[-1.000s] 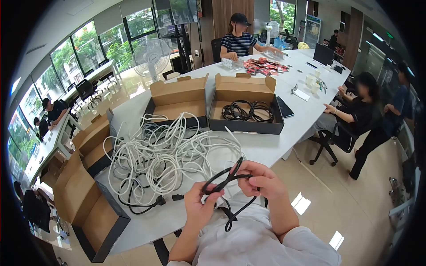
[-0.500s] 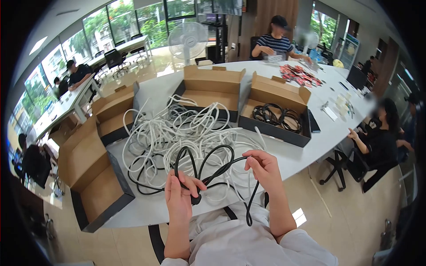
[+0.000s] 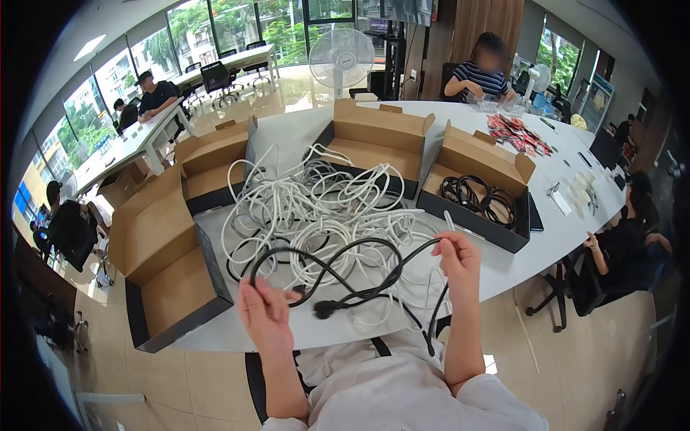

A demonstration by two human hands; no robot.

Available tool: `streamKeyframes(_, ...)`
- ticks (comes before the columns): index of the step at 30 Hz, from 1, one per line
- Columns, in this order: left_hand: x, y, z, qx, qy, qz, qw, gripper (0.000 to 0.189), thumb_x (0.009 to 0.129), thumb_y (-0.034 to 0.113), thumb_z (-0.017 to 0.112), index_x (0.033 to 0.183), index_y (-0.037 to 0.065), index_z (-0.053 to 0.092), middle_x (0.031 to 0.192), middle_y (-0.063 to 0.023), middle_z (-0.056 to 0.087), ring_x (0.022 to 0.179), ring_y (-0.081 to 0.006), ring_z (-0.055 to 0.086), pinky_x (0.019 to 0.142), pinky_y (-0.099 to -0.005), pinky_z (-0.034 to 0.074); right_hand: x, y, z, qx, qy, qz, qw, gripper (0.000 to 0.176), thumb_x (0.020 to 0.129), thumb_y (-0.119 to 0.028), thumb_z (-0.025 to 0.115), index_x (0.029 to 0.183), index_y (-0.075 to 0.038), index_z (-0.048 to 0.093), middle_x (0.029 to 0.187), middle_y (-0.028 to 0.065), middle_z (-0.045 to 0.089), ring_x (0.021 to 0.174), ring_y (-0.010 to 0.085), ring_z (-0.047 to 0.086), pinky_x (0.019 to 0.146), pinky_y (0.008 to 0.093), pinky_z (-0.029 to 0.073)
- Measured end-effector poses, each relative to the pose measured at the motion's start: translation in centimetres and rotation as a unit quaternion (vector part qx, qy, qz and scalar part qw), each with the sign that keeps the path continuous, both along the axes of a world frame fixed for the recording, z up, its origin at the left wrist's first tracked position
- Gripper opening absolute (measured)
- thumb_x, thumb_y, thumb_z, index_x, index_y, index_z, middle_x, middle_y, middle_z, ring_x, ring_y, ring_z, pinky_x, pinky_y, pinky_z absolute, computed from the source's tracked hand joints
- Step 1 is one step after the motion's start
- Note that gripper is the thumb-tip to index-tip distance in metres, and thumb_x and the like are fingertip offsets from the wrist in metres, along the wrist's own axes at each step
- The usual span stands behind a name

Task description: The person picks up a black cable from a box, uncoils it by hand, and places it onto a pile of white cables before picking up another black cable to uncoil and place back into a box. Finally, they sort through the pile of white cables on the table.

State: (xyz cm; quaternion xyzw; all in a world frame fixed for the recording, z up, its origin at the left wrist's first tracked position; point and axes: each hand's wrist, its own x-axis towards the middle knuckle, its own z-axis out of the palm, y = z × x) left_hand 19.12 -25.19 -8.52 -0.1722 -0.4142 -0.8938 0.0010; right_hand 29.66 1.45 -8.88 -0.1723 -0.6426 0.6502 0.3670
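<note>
A black cable (image 3: 392, 276) stretches in loose loops between my two hands, above a tangled pile of white cables (image 3: 323, 194). My left hand (image 3: 269, 302) pinches one part of it, with a loop rising over the fingers. My right hand (image 3: 458, 255) is closed on another part, and a length hangs down below it. The cable's black plug (image 3: 325, 309) dangles between my hands, nearer the left one. More black cable shows among the white cables under my hands.
Two open cardboard boxes stand at the left (image 3: 176, 294) and back left (image 3: 208, 188). Another (image 3: 377, 154) is at the back. A fourth box (image 3: 471, 215) holds coiled black cables (image 3: 478, 200). Red packets (image 3: 517, 134) lie near a seated person (image 3: 478, 75). Another person sits at right.
My hands have moved apart, drawing the black cable's loops wider and lower. The plug has come away from my left hand's fingers. The view has shifted, so the table appears farther right.
</note>
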Motion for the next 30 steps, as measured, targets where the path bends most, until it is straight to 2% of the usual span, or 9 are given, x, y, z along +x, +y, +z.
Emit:
streamKeyframes(7,-0.1,0.0,0.0,0.078,-0.004,-0.081,0.994,0.031,0.1,0.033,0.043,0.083,0.007,0.048,0.05,0.0065,0.023,0.042,-0.0058,0.021,0.042,-0.0238,0.019,2.9,1.1,-0.2,-0.058,0.007,-0.016,0.998,0.013,0.091,-0.013,0.058,0.097,-0.005,0.065,0.075,0.0007,0.062,0.053,0.0011,0.041,0.046,0.0184,0.03)
streamKeyframes(11,0.6,2.4,-0.7,0.013,0.086,-0.085,0.993,0.032,0.099,0.034,0.045,0.087,0.005,0.05,0.049,0.0066,0.022,0.041,-0.0053,0.021,0.042,-0.024,0.02,3.2,-1.3,-0.6,0.057,-0.064,0.079,0.993,0.015,0.09,-0.012,0.059,0.098,-0.002,0.065,0.079,0.0038,0.064,0.071,0.0106,0.058,0.061,0.023,0.044)
streamKeyframes(15,1.7,4.5,-0.9,-0.031,0.077,-0.052,0.995,0.036,0.097,0.037,0.048,0.093,0.001,0.05,0.049,0.0063,0.024,0.042,-0.0052,0.021,0.042,-0.0242,0.024,4.0,-1.6,-1.2,0.364,-0.019,0.021,0.931,0.016,0.089,-0.016,0.058,0.094,-0.003,0.067,0.091,0.0152,0.063,0.08,0.0313,0.06,0.072,0.0375,0.046)
streamKeyframes(16,1.1,5.0,-0.7,-0.016,0.085,-0.11,0.99,0.032,0.099,0.03,0.048,0.11,0.0,0.051,0.051,0.0061,0.022,0.042,-0.0047,0.018,0.042,-0.0236,0.018,4.3,-1.7,-0.9,0.334,-0.043,0.019,0.941,0.023,0.091,-0.022,0.054,0.09,-0.003,0.066,0.085,0.0148,0.063,0.081,0.0338,0.059,0.074,0.0418,0.044)
streamKeyframes(19,1.8,7.0,-0.3,-0.001,0.036,-0.097,0.995,0.032,0.1,0.03,0.045,0.11,0.0,0.051,0.053,0.0053,0.024,0.043,-0.0048,0.02,0.043,-0.0236,0.019,6.1,-1.6,1.0,0.341,-0.093,0.058,0.934,0.029,0.091,-0.027,0.052,0.085,-0.003,0.066,0.079,0.0135,0.063,0.079,0.0334,0.058,0.073,0.0423,0.044)
streamKeyframes(20,1.2,6.7,0.1,-0.006,0.131,-0.228,0.965,0.033,0.1,0.029,0.044,0.111,-0.001,0.05,0.054,0.0044,0.027,0.045,-0.0047,0.022,0.043,-0.0234,0.02,6.7,-1.9,1.6,0.341,-0.112,0.06,0.931,0.034,0.09,-0.034,0.054,0.081,-0.003,0.065,0.075,0.0126,0.062,0.078,0.0328,0.058,0.072,0.0419,0.044)
streamKeyframes(23,3.3,7.2,1.5,-0.054,0.156,-0.185,0.969,0.04,0.096,0.039,0.05,0.095,-0.002,0.049,0.05,0.0048,0.028,0.044,-0.0054,0.025,0.044,-0.0244,0.028,7.5,-3.1,3.3,0.42,-0.139,0.018,0.897,0.036,0.087,-0.038,0.058,0.08,-0.003,0.065,0.073,0.0136,0.062,0.074,0.033,0.059,0.07,0.0422,0.044)
streamKeyframes(27,2.8,6.7,0.6,-0.03,0.253,-0.194,0.947,0.036,0.099,0.034,0.045,0.112,0.0,0.048,0.055,0.0038,0.027,0.048,-0.0069,0.026,0.047,-0.0244,0.027,6.9,-1.9,0.6,0.241,-0.157,0.102,0.952,0.029,0.087,-0.029,0.062,0.081,0.0,0.063,0.067,0.0132,0.058,0.06,0.0255,0.053,0.059,0.0361,0.042)
streamKeyframes(30,2.2,5.4,1.2,-0.026,0.122,-0.101,0.987,0.029,0.1,0.028,0.043,0.113,0.002,0.047,0.063,0.0021,0.033,0.056,-0.0067,0.032,0.057,-0.0242,0.033,6.2,-1.4,1.2,0.19,-0.072,0.076,0.976,0.02,0.089,-0.017,0.059,0.086,0.002,0.063,0.065,0.0104,0.055,0.056,0.0169,0.048,0.054,0.0317,0.039)
